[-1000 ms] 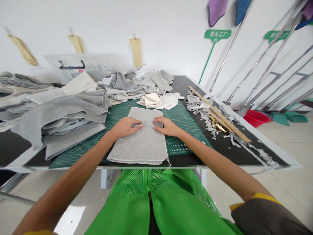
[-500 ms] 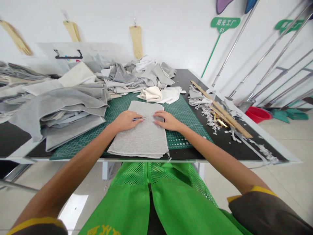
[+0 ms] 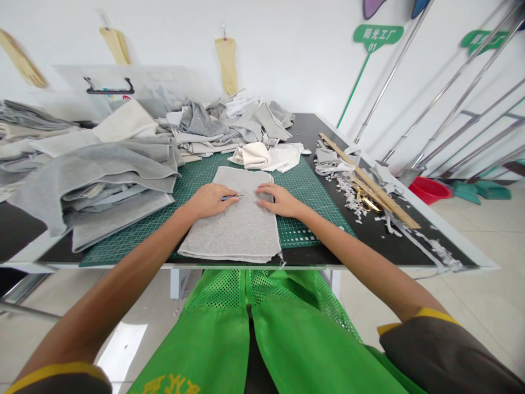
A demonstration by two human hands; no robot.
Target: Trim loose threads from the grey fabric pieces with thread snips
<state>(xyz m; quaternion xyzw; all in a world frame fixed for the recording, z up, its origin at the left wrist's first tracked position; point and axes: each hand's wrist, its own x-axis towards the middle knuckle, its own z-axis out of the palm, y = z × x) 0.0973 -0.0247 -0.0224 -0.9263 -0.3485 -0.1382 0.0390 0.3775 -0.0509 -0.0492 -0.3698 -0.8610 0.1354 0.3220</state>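
A folded light grey cloth (image 3: 233,232) lies flat, its layers stacked, on the green cutting mat (image 3: 200,175) in front of me. My left hand (image 3: 209,201) rests on its left side, closed around a small tool (image 3: 233,197) with a blue part and a metal tip; most of that tool is hidden by the fingers, so I cannot tell its kind. At the cloth's right edge, my right hand (image 3: 281,201) lies with thumb and forefinger apart, touching the fabric and holding nothing. A loose thread hangs from the near right corner of the cloth.
Grey cloths (image 3: 118,158) are piled at the left, and more scraps (image 3: 241,123) lie at the back. Along the right are a wooden strip (image 3: 369,183), gold-handled scissors (image 3: 367,201) and fabric shreds (image 3: 348,191). A red basin (image 3: 430,190) stands on the floor.
The whole view has shifted slightly. Both hands keep their places on the folded cloth, and the small tool stays in my left hand.
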